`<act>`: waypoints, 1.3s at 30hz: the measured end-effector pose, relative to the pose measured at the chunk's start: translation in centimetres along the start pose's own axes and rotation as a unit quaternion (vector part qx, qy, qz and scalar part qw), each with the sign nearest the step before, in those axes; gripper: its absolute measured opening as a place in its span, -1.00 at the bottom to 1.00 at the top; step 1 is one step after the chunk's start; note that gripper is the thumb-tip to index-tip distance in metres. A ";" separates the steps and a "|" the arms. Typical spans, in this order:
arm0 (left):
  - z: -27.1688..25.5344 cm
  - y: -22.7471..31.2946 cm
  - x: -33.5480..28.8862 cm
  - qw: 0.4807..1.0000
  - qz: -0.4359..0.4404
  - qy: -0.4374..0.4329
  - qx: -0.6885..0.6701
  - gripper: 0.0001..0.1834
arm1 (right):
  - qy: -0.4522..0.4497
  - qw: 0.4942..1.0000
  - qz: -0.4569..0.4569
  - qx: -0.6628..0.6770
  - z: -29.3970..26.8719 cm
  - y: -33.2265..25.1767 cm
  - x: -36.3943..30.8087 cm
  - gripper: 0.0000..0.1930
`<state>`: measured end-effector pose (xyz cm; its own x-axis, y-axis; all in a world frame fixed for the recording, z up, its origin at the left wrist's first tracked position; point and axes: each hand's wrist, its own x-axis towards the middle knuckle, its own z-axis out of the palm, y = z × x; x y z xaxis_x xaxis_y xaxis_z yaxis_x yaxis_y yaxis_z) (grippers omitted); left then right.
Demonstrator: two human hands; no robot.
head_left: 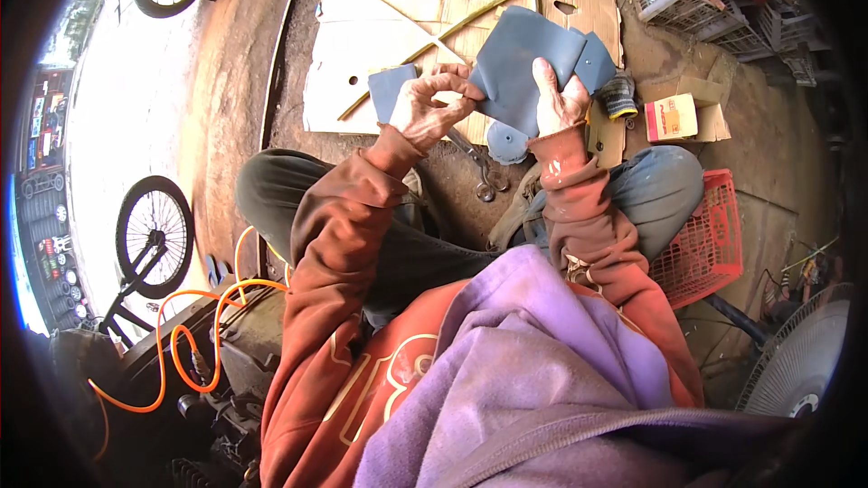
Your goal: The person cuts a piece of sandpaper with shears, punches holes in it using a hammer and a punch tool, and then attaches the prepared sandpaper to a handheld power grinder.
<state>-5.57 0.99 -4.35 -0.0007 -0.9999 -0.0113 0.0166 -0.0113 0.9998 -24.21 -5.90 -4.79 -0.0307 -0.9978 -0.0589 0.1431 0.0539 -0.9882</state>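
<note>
A bent blue-grey sheet of flexible, leather-like material [527,54] is held up between my hands. My left hand [436,101] pinches its left corner between thumb and fingers. Gripping the right part is my right hand [561,101], with the thumb on top and the other fingers mostly hidden. A second blue-grey piece [596,63] with a small hole shows just beyond my right hand. Behind my left hand is another flat blue-grey piece [389,90]. Below the sheet lie a round blue-grey piece [507,143] and metal scissors [485,176], their handles toward me.
Flattened cardboard [339,59] with crossed thin strips [434,43] lies ahead. A knit glove [619,96], small box [672,117] and red crate [710,244] are to the right, with a fan [800,361] behind. Left are an orange hose [178,334] and a bicycle wheel [155,237].
</note>
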 end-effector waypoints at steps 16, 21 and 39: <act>1.0 1.5 0.2 0.971 -0.107 0.038 -0.209 -0.84 | -0.076 0.997 -0.010 -0.020 0.9 1.4 -1.6 -0.65; 0.5 0.5 0.2 0.991 -0.046 0.031 -0.121 -0.87 | -0.081 0.996 -0.017 -0.016 1.1 1.1 -1.6 -0.66; -1.3 -0.9 1.0 0.984 -0.134 0.088 -0.081 -0.48 | -0.126 0.964 -0.096 -0.213 1.8 1.1 -2.6 -0.63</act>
<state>-4.29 0.00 -5.25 0.1451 -0.9455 -0.2917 0.1994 -0.2608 0.9446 -22.20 -3.33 -5.52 0.2321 -0.9661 0.1132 -0.2621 -0.1741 -0.9492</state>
